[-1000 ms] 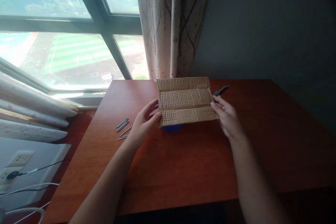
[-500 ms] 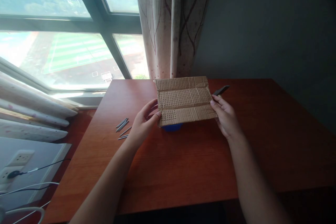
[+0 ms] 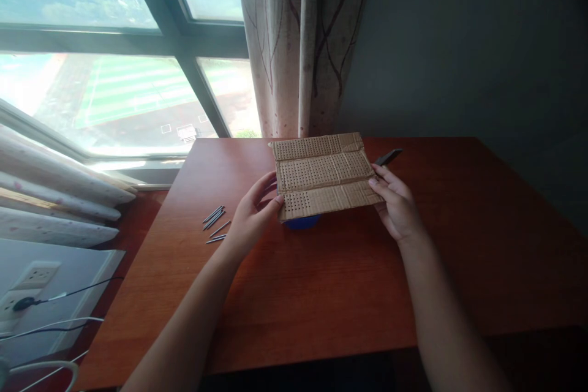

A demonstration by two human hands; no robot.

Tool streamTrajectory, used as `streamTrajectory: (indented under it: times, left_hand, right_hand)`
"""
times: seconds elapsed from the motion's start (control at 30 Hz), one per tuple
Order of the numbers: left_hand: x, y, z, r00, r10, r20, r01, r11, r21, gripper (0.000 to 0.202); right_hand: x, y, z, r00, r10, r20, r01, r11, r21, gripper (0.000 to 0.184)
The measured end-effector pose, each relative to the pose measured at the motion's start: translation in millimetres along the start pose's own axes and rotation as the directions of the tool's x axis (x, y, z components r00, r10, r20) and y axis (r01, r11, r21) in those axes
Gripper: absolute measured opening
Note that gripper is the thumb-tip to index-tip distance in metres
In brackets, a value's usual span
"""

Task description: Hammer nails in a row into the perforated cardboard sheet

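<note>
Between my hands is a creased piece of brown cardboard [image 3: 324, 171] with rows of small punched holes, slightly tilted. My left hand [image 3: 252, 205] grips its left edge, thumb on top and fingers behind. My right hand [image 3: 395, 199] pinches the right edge the same way. Below the cardboard, part of a blue object [image 3: 302, 222] shows; the rest of it is hidden. Several metal nails [image 3: 214, 218] lie on the table left of my left hand. A dark, flat-bladed tool [image 3: 389, 157] lies beyond my right hand, its near end hidden.
The brown wooden table [image 3: 294, 306] meets a dark wall at the back right. A window [image 3: 128, 92] and a patterned curtain [image 3: 287, 43] stand behind and to the left. A wall socket [image 3: 37, 275] with cables is low at the left.
The cardboard has shifted and turned very slightly in my hands. Both hands keep their hold, and the nails and dark tool lie where they were.
</note>
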State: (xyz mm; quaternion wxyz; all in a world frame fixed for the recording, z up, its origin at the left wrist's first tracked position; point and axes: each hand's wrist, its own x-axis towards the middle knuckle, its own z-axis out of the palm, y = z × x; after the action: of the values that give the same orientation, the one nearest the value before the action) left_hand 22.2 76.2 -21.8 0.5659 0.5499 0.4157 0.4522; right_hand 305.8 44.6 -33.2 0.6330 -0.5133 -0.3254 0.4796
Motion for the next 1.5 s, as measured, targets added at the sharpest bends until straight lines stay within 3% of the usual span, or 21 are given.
streamTrajectory:
  times: [0.63, 0.97, 1.5]
  left_hand:
    - [-2, 3, 1.5, 0.999, -0.025, 0.025, 0.024, 0.998, 0.049, 0.055]
    - [-1, 2, 0.8, 0.999, -0.007, 0.037, 0.005, 0.998, 0.068, 0.053]
    - [-2, -1, -2.2, 0.998, -0.016, 0.058, 0.016, 1.0, 0.008, 0.055]
  right_hand:
    - [0, 1, 1, 0.999, -0.029, -0.014, 0.028, 0.996, -0.09, 0.042]
    - [7, 19, -12, 0.965, -0.263, -0.009, 0.235, 0.878, -0.416, 0.043]
    - [1, 10, -4, 0.991, -0.13, 0.012, 0.13, 0.971, -0.202, 0.043]
